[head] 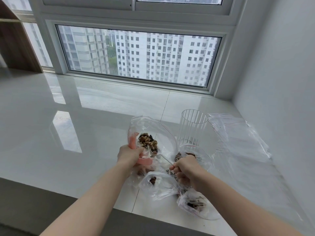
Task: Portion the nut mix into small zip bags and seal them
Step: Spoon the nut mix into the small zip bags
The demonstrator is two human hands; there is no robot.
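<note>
My left hand (pixel 129 155) grips the gathered side of a large clear bag (pixel 153 124) and holds its mouth open. Brown nut mix (pixel 148 142) lies inside it. My right hand (pixel 185 169) pinches the handle of a thin metal spoon (pixel 166 160) whose tip reaches into the large bag. In front of my hands lies a small zip bag (pixel 158 184) with a few nuts in it. A second small bag (pixel 196 203) with nuts is near the ledge's front edge. A third one (pixel 190 153) shows partly behind my right hand.
A tall ribbed clear glass (pixel 192 128) stands just behind the bags. A pile of empty clear zip bags (pixel 238 133) lies to the right against the white wall. The glossy white ledge (pixel 68 125) runs to the window; its front edge drops off near me.
</note>
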